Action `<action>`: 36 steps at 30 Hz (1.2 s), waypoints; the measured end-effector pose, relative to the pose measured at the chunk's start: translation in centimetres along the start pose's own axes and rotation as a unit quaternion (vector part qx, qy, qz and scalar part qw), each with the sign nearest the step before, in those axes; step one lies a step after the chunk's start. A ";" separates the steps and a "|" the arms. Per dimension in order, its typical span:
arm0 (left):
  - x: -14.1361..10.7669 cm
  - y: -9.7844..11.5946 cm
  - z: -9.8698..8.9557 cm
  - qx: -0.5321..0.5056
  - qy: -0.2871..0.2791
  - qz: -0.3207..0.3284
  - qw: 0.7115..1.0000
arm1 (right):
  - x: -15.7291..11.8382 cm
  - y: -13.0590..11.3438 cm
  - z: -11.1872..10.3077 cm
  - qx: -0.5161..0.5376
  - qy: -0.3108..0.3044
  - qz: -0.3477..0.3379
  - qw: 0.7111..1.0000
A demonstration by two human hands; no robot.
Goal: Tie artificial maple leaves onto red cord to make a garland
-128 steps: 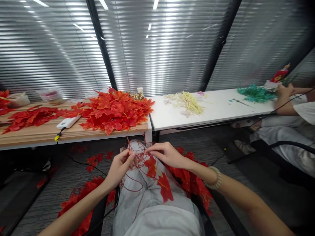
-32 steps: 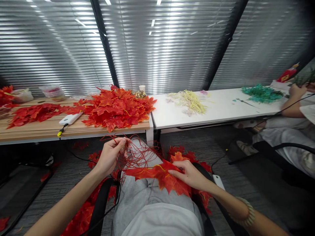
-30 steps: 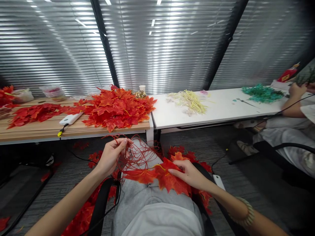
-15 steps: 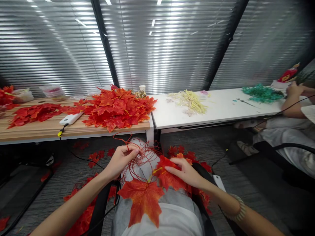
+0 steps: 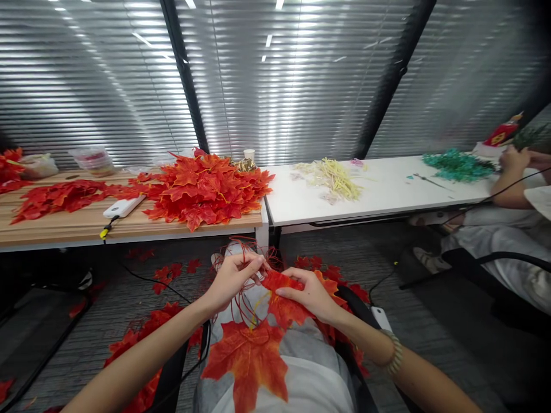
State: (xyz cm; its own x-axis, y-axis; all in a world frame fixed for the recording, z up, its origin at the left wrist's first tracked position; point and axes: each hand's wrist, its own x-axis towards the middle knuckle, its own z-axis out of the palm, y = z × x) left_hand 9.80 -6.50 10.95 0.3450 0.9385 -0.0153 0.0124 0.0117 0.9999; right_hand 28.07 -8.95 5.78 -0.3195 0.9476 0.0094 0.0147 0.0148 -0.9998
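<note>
My right hand (image 5: 313, 293) is closed on a red artificial maple leaf (image 5: 286, 308), thumb on top, above my lap. My left hand (image 5: 237, 275) is pinched at the near edge of that leaf, among loops of thin dark red cord (image 5: 245, 307). Its fingertips appear to hold the cord, though the exact pinch point is partly hidden. A larger orange-red maple leaf (image 5: 252, 361) lies on my lap below both hands, its yellowish stem toward the cord.
A heap of red leaves (image 5: 206, 189) covers part of the wooden table, near a white power bank (image 5: 124, 206). Yellow strips (image 5: 338, 179) and teal foliage (image 5: 458, 164) lie on the white table. Leaves litter the floor (image 5: 142, 338). A co-worker's hands (image 5: 514, 158) are at far right.
My left hand has moved right, bringing the cord up to the leaf in my right hand. That leaf has shifted slightly left, and the leaf on my lap has slid a little lower.
</note>
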 end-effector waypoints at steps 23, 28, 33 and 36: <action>1.1 -1.0 1.1 -0.042 0.024 -0.035 0.998 | 1.2 -0.4 2.3 0.052 -0.064 -0.085 0.993; 1.3 -1.9 1.3 -0.035 0.020 -0.046 0.998 | 1.5 -0.1 2.9 0.132 -0.062 -0.066 0.987; 1.9 -3.1 1.8 -0.072 -0.005 -0.057 0.996 | 2.0 -0.2 3.5 0.130 -0.069 -0.085 0.985; 2.0 -3.2 1.9 -0.097 0.006 -0.075 0.992 | 2.1 -0.4 3.6 0.125 -0.103 -0.090 0.983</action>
State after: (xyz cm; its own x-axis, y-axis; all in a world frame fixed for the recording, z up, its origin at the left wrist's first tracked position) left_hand 12.24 -5.32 7.66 0.3420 0.9250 -0.1656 -0.1191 0.2175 0.9688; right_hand 23.97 -8.13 6.13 -0.4806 0.8517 0.2088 -0.2851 0.0735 -0.9557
